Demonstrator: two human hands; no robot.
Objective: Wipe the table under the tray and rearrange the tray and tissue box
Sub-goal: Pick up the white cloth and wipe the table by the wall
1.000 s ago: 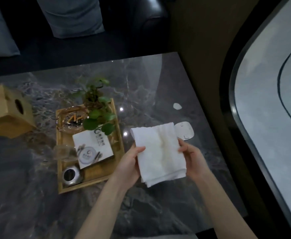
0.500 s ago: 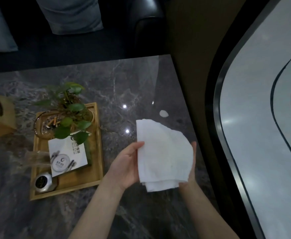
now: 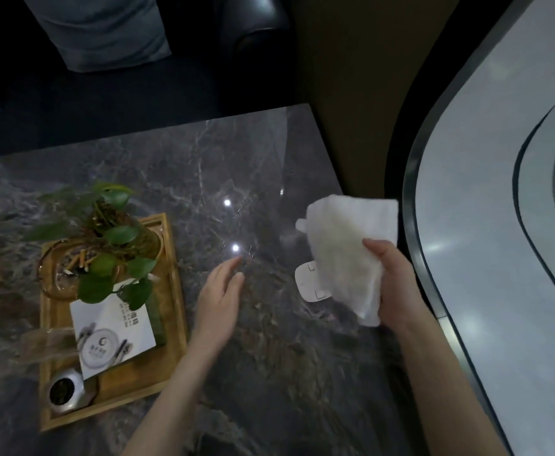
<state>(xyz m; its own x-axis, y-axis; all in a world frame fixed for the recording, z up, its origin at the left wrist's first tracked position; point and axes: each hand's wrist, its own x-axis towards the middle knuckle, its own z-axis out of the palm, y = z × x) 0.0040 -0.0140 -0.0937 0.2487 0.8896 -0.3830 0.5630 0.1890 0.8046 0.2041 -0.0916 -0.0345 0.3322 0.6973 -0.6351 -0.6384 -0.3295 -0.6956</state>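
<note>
White crumpled cloth (image 3: 345,255): gripped by right hand (image 3: 393,284) fingers | left hand (image 3: 218,301): flat, spread | rectangular wooden tray (image 3: 171,291)

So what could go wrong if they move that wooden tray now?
The tray is crowded: a leafy plant, a glass ashtray with cigarette butts, a card and a small metal tin. Only the left hand is free; the right hand holds the white cloth. A one-handed lift might tilt the tray, so the plant could topple or ash could spill on the marble table.
</note>
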